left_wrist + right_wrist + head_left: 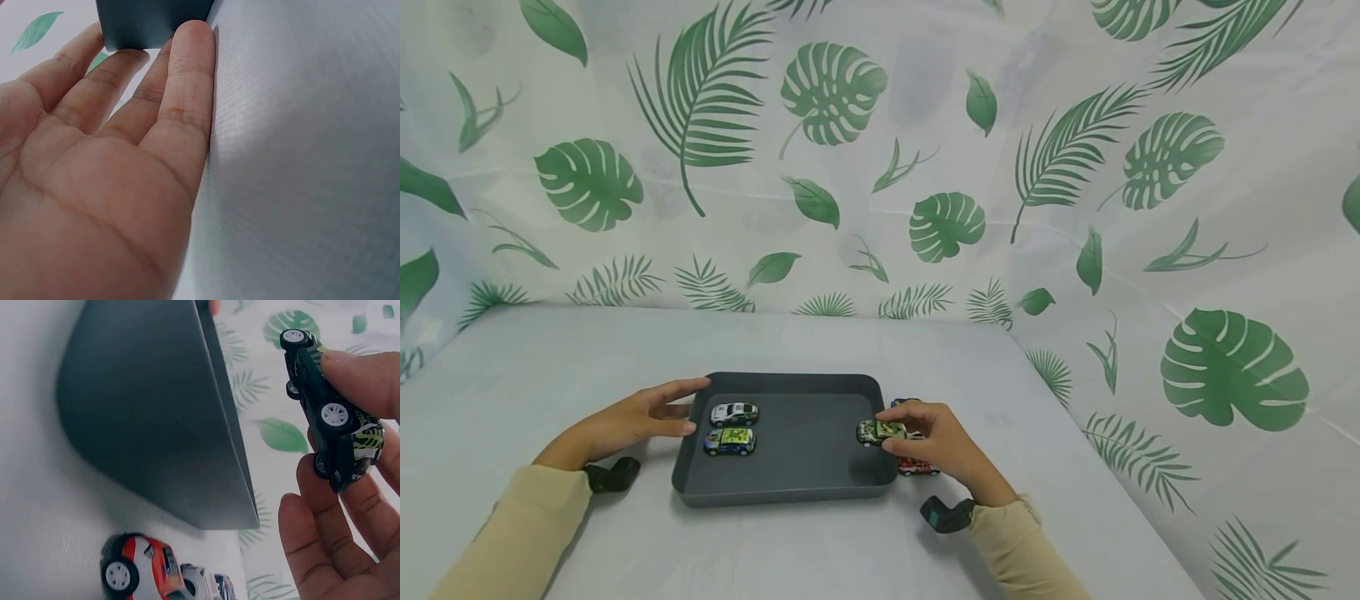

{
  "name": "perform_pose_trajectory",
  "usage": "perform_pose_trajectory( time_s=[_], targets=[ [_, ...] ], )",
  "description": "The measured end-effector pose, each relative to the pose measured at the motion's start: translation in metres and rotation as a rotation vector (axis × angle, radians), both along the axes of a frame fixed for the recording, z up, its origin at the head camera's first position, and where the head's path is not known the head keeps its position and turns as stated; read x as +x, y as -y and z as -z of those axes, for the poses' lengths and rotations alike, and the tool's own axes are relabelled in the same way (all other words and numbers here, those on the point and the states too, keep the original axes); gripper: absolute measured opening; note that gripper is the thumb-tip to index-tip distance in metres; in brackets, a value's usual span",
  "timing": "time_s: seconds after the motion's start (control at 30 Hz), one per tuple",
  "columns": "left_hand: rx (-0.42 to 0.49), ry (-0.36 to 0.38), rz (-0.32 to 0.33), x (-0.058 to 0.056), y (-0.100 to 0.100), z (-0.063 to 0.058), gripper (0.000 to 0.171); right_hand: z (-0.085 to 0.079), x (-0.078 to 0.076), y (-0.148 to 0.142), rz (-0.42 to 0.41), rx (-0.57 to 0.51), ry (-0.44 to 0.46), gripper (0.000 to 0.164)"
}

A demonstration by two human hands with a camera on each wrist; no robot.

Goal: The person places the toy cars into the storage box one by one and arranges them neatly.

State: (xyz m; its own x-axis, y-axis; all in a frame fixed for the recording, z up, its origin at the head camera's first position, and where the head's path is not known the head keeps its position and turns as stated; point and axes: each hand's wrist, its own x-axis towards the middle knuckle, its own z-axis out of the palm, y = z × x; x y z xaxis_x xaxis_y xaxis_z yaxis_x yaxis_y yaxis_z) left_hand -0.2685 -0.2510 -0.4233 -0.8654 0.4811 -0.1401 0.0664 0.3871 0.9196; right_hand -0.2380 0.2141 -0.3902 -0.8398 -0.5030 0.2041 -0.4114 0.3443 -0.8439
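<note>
A dark grey tray (797, 467) lies on the white table. Inside its left end, a white toy car (734, 414) sits just behind a blue and yellow-green toy car (730, 442). My left hand (632, 421) rests at the tray's left side, its fingers fairly straight against the wall. Over the tray's right end, my right hand (936, 437) pinches a green camouflage toy car (334, 415) between thumb and fingers, with its wheels and dark underside toward the wrist camera. Beneath that hand, beside the tray, stands a red and white toy car (147, 565).
Farther along the tray's right side stand more toy cars (206, 584), partly hidden by the right hand in the head view. White cloth with green leaf prints (880, 167) hangs behind and to the right of the table (775, 550).
</note>
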Motion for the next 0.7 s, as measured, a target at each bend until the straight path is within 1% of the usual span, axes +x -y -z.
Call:
perform_pose_trajectory(
  time_s=[0.33, 0.7],
  targets=[
    [-0.001, -0.011, 0.000, 0.000, 0.001, 0.001, 0.087, 0.002, -0.003, 0.015, -0.022, 0.004, -0.015, 0.033],
    [0.008, -0.005, -0.003, -0.001, 0.001, 0.001, 0.087, 0.007, -0.003, 0.035, -0.035, -0.010, 0.009, 0.034]
  ],
)
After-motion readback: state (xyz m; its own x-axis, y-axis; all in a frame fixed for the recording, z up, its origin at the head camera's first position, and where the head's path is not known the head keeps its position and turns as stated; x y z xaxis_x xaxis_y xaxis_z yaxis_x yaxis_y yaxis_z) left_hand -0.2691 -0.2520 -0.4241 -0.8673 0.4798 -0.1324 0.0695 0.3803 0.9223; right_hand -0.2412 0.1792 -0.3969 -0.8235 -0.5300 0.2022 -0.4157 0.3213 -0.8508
